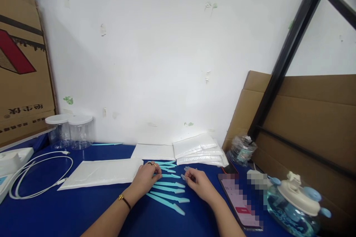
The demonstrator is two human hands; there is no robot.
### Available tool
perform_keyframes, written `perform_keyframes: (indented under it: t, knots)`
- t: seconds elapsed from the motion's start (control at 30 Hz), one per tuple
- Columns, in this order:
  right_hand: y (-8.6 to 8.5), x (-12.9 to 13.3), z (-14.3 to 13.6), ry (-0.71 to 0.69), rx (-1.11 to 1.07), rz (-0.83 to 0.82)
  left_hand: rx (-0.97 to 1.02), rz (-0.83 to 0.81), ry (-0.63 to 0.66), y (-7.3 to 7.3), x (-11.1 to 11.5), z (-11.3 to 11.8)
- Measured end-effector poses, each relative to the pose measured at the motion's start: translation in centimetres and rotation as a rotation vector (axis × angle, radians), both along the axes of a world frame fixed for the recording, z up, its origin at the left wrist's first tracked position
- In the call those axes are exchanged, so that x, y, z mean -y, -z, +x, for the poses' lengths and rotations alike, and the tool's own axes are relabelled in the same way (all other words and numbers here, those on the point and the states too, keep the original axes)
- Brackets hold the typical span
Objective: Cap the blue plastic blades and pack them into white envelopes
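Several teal eyebrow razors (168, 200) lie fanned out on the blue table, their blade ends pointing right. My left hand (146, 177) is closed at their handle ends, thumb and fingers pinching one razor (171, 176) in the middle of the row. Part of that handle is hidden under the fingers. To the right of the blades, my right hand (198, 182) is closed, with a small translucent blade cap (183, 176) at its fingertips. More translucent caps (187, 169) lie just behind those fingers, partly hidden.
White padded envelopes (197, 146) are stacked at the back, and another envelope (102, 172) lies left. Two clear jars (80, 133) and a white cable (41, 155) are at far left. A phone (240, 203) and a blue-tinted bottle (294, 203) stand right.
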State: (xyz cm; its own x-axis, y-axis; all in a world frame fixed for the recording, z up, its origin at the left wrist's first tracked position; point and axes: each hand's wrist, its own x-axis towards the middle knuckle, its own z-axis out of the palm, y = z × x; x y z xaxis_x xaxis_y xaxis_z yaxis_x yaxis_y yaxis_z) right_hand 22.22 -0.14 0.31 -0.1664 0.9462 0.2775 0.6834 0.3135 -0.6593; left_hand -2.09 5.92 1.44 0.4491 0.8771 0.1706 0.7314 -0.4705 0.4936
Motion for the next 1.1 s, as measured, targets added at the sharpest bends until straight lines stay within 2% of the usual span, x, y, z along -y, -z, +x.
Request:
perform_keyframes:
  t: [0.2,0.4,0.5,0.57,0.7,0.77,0.87,1.1]
  knots:
    - [-0.4,0.0,-0.6,-0.016,0.016,-0.018,0.021,0.014,0.031,0.4,-0.1,0.2]
    - [-0.4,0.4,-1.7,-0.092,0.017,-0.081,0.028,0.007,0.118,0.5,0.3,0.5]
    - [-0.4,0.5,-1.4,-0.117,0.004,-0.118,0.019,-0.017,0.162,0.5,0.4,0.3]
    - [-0.5,0.3,-0.3,-0.057,-0.016,-0.073,0.016,0.001,0.171,0.7,0.2,0.1]
    - [-0.4,-0.4,2.8,0.25,0.011,0.082,-0.078,0.126,0.108,1.4,-0.5,-0.2]
    - [-0.1,-0.7,3.8,0.331,0.084,0.104,-0.134,0.166,0.093,1.8,-0.8,-0.2]
    - [0.6,-1.1,3.9,0.321,0.183,0.076,-0.183,0.207,0.092,2.0,-0.9,-0.1]
    - [2.0,-2.0,2.0,0.345,0.358,0.019,-0.233,0.268,0.114,1.6,0.0,0.6]
